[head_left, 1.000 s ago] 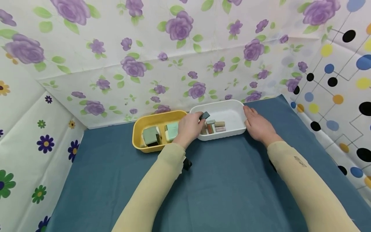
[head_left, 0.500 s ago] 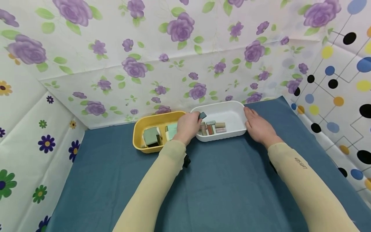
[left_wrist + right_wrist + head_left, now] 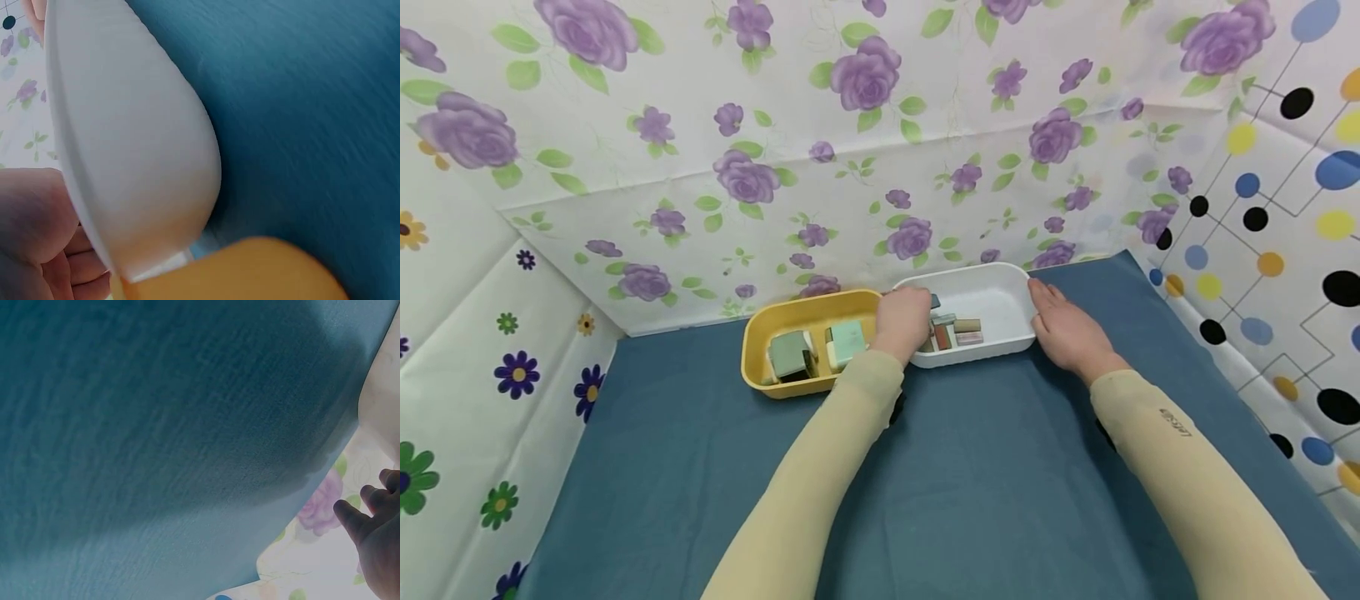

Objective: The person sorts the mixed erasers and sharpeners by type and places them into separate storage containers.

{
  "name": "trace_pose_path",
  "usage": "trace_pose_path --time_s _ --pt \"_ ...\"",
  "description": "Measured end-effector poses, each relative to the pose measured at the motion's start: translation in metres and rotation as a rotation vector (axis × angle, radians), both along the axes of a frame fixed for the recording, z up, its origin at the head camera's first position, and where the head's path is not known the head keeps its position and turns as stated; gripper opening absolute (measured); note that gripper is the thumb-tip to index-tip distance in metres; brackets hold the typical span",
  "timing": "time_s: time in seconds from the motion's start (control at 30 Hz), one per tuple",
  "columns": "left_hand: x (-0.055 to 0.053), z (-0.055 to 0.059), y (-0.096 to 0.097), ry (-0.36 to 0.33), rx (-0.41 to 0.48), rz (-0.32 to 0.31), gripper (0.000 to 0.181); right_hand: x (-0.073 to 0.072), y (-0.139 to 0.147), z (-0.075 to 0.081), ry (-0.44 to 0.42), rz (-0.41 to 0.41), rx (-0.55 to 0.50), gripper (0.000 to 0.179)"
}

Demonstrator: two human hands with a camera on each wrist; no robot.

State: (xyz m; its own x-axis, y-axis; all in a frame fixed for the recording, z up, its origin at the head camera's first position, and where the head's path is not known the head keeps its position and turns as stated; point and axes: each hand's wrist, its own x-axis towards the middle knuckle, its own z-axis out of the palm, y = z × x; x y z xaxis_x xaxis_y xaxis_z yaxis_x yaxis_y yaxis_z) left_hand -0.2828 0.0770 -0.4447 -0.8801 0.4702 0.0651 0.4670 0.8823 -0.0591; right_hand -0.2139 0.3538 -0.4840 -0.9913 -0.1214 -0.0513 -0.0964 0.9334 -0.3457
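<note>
In the head view, my left hand point(image 3: 904, 321) is over the left end of a white tray point(image 3: 1000, 296). Its curled fingers hold a small dark grey block point(image 3: 935, 302), mostly hidden by the hand. Below the block, several small grey, brown and reddish blocks point(image 3: 955, 327) lie in the tray. My right hand point(image 3: 1070, 329) rests with its fingers straight against the tray's right end. The left wrist view shows fingers point(image 3: 81, 269) beyond the white rim. At the right edge of the right wrist view is my right hand point(image 3: 378, 544), fingers extended.
A yellow tray point(image 3: 758, 348) adjoins the white one on the left. It holds a grey-green square piece point(image 3: 792, 353) and a mint-green one point(image 3: 847, 340), among others. Blue cloth point(image 3: 970, 475) covers the table, with a flowered sheet point(image 3: 850, 208) hanging close behind both trays.
My left hand first draws slightly left with the dark block, then shifts right and covers more of the blocks. More of the mint-green piece shows. My right hand stays against the tray.
</note>
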Motion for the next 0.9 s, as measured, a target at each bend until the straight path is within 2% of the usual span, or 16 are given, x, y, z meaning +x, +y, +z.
trace_pose_path --time_s 0.23,0.43,0.6,0.77,0.9 --pt "-0.003 -0.008 0.008 -0.024 -0.012 0.018 0.012 -0.003 -0.001 0.001 -0.002 0.003 -0.003 0.063" --pt "-0.008 -0.013 0.004 -0.003 -0.021 0.065 0.012 -0.006 -0.007 -0.002 0.001 0.012 -0.013 0.063" --pt "-0.01 -0.017 0.0 -0.002 -0.001 0.074 0.011 -0.007 -0.011 -0.004 0.002 0.014 -0.013 0.063" --pt "-0.01 -0.017 -0.003 -0.034 0.063 0.048 0.014 -0.004 -0.01 -0.003 0.007 0.013 -0.026 0.063" --pt "-0.002 -0.013 -0.01 -0.087 0.15 -0.005 0.035 -0.002 -0.007 -0.003 -0.005 0.011 -0.019 0.063"
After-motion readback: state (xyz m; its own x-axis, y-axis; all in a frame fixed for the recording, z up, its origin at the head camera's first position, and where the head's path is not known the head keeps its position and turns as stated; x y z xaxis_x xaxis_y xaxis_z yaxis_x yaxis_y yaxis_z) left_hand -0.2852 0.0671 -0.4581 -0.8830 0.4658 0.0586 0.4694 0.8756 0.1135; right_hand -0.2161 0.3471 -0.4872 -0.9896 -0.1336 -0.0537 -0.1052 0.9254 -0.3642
